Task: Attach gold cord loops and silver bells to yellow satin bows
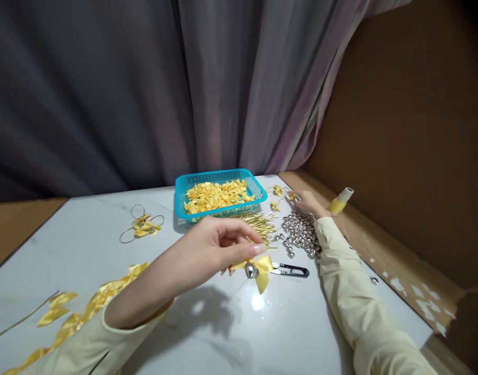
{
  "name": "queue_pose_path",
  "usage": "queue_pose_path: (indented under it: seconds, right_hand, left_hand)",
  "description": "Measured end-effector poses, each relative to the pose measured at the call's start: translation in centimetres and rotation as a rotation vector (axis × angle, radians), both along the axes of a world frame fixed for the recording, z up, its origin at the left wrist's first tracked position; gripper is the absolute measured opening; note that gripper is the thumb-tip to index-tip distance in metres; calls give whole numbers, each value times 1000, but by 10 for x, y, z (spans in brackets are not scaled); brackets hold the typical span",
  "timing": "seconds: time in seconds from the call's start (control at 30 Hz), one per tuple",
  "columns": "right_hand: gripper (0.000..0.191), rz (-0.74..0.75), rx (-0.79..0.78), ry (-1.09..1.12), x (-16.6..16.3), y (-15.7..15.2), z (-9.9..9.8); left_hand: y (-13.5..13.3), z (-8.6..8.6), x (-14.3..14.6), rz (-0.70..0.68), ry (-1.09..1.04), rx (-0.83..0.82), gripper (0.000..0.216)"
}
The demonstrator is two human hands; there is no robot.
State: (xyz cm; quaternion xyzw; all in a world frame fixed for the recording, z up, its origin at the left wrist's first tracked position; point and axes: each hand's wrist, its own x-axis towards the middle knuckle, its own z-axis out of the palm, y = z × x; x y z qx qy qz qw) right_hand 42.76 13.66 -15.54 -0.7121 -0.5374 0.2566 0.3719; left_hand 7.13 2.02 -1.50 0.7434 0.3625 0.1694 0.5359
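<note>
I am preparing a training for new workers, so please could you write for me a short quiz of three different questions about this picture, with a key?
1. True or false: the black-handled metal snips lie on the white marbled table.
2. Which of the two hands holds the yellow satin bow with a shiny silver bead?
3. The turquoise plastic basket holds a heap of: A) silver beads; B) yellow ribbon pieces; C) gold-coloured wire ties.

Key: 1. True. 2. The left hand. 3. B.
</note>
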Motion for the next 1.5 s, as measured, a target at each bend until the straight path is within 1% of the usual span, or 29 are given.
queue_pose_path:
  seconds: [0.13,0.2,0.27,0.37,0.47,0.53,0.6,0.67,0.77,0.9,0.97,1.03,1.13,1.23,1.4,1.5]
  right_hand:
    - [30,-47,-7,17,-7,-1,-14]
    - [30,-72,7,60,-11,-1,-13]
    - [31,-85,37,127,-14,-3,-6]
    - [32,-77,121,267,-22,-7,17]
    - [32,-36,253,444,-38,-15,50]
    - [28,19,354,562,-55,-24,73]
    - [19,89,431,671,-76,-37,92]
    - [18,178,464,759,-100,-51,105]
    - [21,317,458,836,-135,-74,117]
    - [18,483,419,899,-171,-99,122]
    - [13,530,419,918,-184,-108,122]
    - [14,577,437,885,-193,-114,121]
    - [16,603,453,831,-199,-119,120]
    - [15,592,453,799,-200,-122,120]
    - [13,619,422,725,-200,-126,121]
    - [13,631,392,729,-199,-127,121]
  left_hand:
    - [-1,3,0,3,11,11,19]
    - [-2,3,-2,-2,8,12,18]
    - [-2,3,-3,-2,11,9,17]
    - [-1,2,-5,6,6,10,18]
    - [0,4,-6,15,-12,22,18]
    - [0,5,-8,19,-32,31,17]
    - [0,7,-10,19,-59,38,15]
    - [-1,9,-13,30,-77,49,15]
    - [-1,14,-17,89,-103,70,18]
    - [-2,19,-21,196,-137,97,25]
    - [-2,20,-22,236,-144,96,26]
    - [-2,20,-22,249,-165,86,24]
    - [-3,19,-22,241,-209,95,21]
    - [-4,20,-23,239,-219,124,26]
    - [-6,21,-24,249,-146,205,29]
    - [-8,21,-23,247,-112,222,28]
